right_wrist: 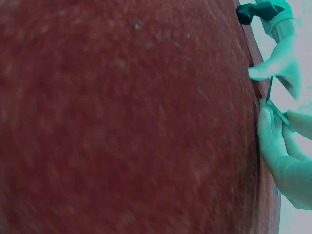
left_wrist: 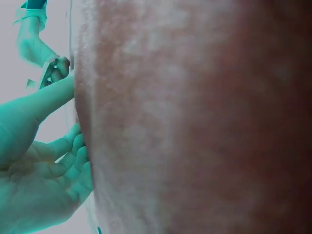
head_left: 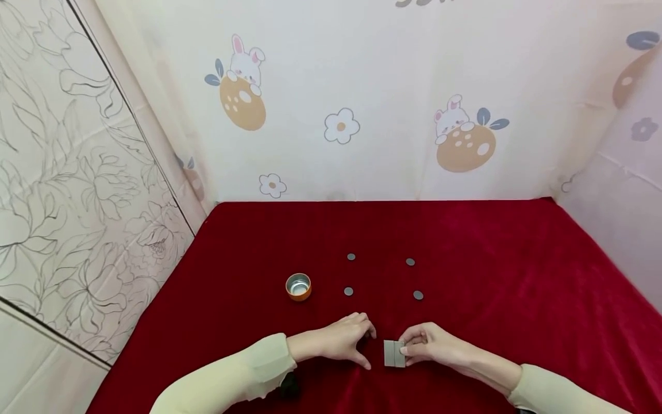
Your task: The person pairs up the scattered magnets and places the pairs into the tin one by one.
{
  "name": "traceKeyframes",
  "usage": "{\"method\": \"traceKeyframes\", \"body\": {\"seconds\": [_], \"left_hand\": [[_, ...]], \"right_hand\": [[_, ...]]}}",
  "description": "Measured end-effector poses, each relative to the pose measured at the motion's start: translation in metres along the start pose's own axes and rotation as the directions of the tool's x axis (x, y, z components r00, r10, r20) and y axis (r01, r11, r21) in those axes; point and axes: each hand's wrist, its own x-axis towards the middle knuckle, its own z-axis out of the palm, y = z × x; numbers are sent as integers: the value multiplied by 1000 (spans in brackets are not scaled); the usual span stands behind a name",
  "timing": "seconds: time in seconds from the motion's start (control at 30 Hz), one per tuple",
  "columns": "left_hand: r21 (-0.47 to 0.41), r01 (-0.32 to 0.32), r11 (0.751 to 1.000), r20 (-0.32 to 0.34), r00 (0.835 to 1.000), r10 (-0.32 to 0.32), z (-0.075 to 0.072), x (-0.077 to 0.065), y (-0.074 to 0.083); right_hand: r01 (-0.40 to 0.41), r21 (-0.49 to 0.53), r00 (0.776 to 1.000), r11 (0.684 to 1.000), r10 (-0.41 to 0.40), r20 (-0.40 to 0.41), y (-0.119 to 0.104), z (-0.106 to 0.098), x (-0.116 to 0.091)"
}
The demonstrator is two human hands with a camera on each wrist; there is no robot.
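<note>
My right hand [head_left: 431, 345] pinches a small flat grey square [head_left: 394, 353] at its right edge, thumb on top. A line runs down the middle of the square; whether it is one piece or two side by side I cannot tell. In the right wrist view the thin grey plate [right_wrist: 280, 115] slants between thumb and fingers. To the left of the square, and apart from it, my left hand [head_left: 343, 339] holds nothing, its thumb and fingers spread with a gap between them. The left wrist view shows that palm [left_wrist: 41, 190] low over the cloth.
Several small grey discs, such as the near left disc [head_left: 349, 291], lie spaced out beyond the hands. A small round orange bowl [head_left: 299, 287] with a silvery inside stands left of them. Red cloth [head_left: 491, 259] covers the table, and a patterned curtain [head_left: 341, 69] hangs behind.
</note>
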Motion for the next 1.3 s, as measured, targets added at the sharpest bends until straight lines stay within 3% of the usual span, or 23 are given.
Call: {"method": "traceKeyframes", "body": {"seconds": [0.23,0.43,0.67,0.87,1.13,1.3], "left_hand": [[-163,-30,986,5,999,31,-8,-6,-10],[-261,-64,963,-94,995,40,-14,-18,-20],[-287,-30,957,-210,977,-32,-24,-35,-33],[-292,-7,956,-322,942,-91,-34,-52,-46],[-291,15,957,-477,865,-158,-44,-67,-64],[-294,29,955,-521,833,-185,-47,-73,-73]], "right_hand": [[-49,-21,995,999,47,-87,-9,1,6],[-81,12,985,997,82,-151,-18,-1,16],[-73,10,975,997,74,-208,-29,-3,30],[-42,24,977,999,47,-208,-35,1,45],[-37,40,967,999,46,-252,-42,7,67],[-38,57,961,998,52,-270,-45,11,79]]}}
